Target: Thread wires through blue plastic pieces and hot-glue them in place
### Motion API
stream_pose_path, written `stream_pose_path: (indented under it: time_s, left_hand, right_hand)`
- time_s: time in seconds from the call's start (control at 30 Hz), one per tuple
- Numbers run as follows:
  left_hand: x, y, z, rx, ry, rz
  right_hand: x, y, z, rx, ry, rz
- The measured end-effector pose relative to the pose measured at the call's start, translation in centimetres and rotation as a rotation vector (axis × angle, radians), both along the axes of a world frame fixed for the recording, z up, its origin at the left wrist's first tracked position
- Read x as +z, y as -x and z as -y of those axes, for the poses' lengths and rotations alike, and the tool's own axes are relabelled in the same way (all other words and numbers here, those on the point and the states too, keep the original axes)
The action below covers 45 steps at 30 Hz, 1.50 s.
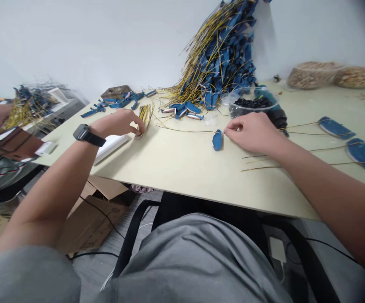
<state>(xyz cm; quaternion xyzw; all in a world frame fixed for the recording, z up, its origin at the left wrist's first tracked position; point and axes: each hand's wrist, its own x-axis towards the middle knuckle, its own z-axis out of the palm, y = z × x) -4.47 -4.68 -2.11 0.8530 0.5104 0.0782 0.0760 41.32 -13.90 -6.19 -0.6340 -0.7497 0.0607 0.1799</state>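
My left hand (122, 123), with a dark watch on its wrist, pinches the lower end of a bundle of thin yellow wires (146, 114) that stands up from the table. My right hand (248, 131) is closed, thumb and fingertips together. Just left of those fingertips is a small blue curved piece (217, 141); whether they touch it is unclear, and anything between them is hidden. From that piece a thin yellow wire (185, 130) runs left toward my left hand. Two more blue pieces (336, 128) with wires lie on the right, partly behind my right forearm.
Behind my hands a tall heap of blue pieces (223, 63) with yellow wires leans against the wall. A clear tub (255, 105) of black parts stands by a dark teal tool (277, 115). Bags of tan bits (315, 75) sit back right; a cardboard box (91, 219) is below the table.
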Motion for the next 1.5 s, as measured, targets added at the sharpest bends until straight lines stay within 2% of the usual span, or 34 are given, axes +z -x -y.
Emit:
stream_pose_path:
  time_s: [0.1,0.23,0.5,0.67,0.83,1.0,1.17,1.37,1.5]
  left_hand:
    - [-0.4,-0.2,-0.2,-0.016,0.057,-0.108]
    - [-0.5,0.1,-0.3,0.022,-0.026,-0.048]
    - [-0.7,0.4,-0.6,0.001,0.043,-0.101]
    - [-1.2,0.2,-0.7,0.059,-0.061,-0.012]
    - [-1.2,0.3,-0.7,0.057,-0.16,0.073]
    - [-1.2,-0.2,-1.0,0.077,-0.168,0.131]
    - [-1.8,-0.8,-1.6,0.138,-0.179,0.194]
    - [-2.2,-0.7,-1.9,0.145,-0.192,0.198]
    - [-2.7,-0.3,-2.4,0.104,-0.228,0.208]
  right_hand:
    - [0.2,0.2,0.2,-0.01,0.014,0.014]
    - [0.4,0.3,0.2,-0.024,0.029,-0.004]
    - [-0.2,-0.3,-0.2,0.002,0.002,-0.025]
    - [-0.7,-0.8,-0.6,0.038,-0.053,-0.058]
    - [-0.5,-0.6,-0.4,0.0,-0.021,-0.084]
    - [0.0,-0.1,-0.1,-0.01,0.002,-0.054]
    - [0.2,-0.1,0.0,-0.014,0.023,-0.032]
    - [0.5,0.1,0.2,-0.019,0.036,-0.031]
    - [0.5,0.3,0.4,-0.015,0.035,-0.036]
